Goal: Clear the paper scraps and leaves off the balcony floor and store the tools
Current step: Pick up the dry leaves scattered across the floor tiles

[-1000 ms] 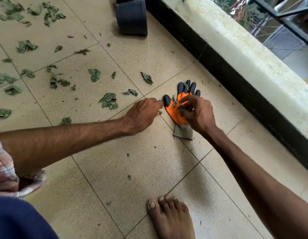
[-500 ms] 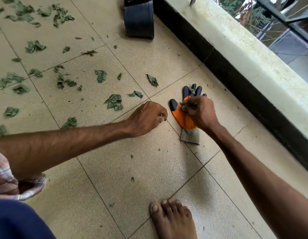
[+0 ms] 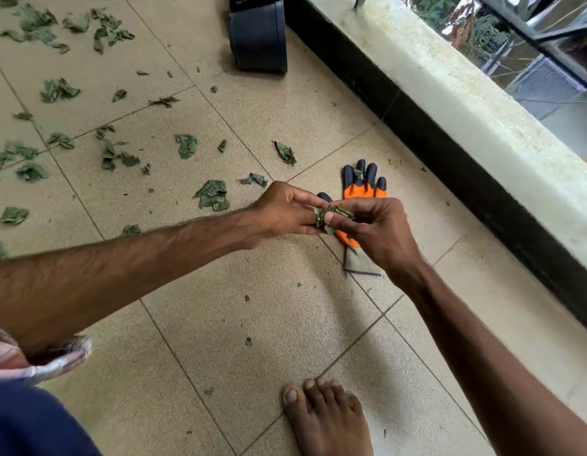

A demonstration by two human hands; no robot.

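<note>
On the beige tiled floor (image 3: 285,324) beside the parapet (image 3: 483,103), green leaves (image 3: 186,145) lie scattered; both hands, left hand (image 3: 285,210) and right hand (image 3: 377,225), pinch a leaf wad (image 3: 331,214) above an orange glove (image 3: 362,189).

head | wide-angle, head-worn | faces forward and down | near above balcony floor (image 3: 219,324) | single view

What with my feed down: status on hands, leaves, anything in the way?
Left hand and right hand both pinch one leaf wad. Scattered leaves across the tiles. Glove on floor beneath the hands.
</note>
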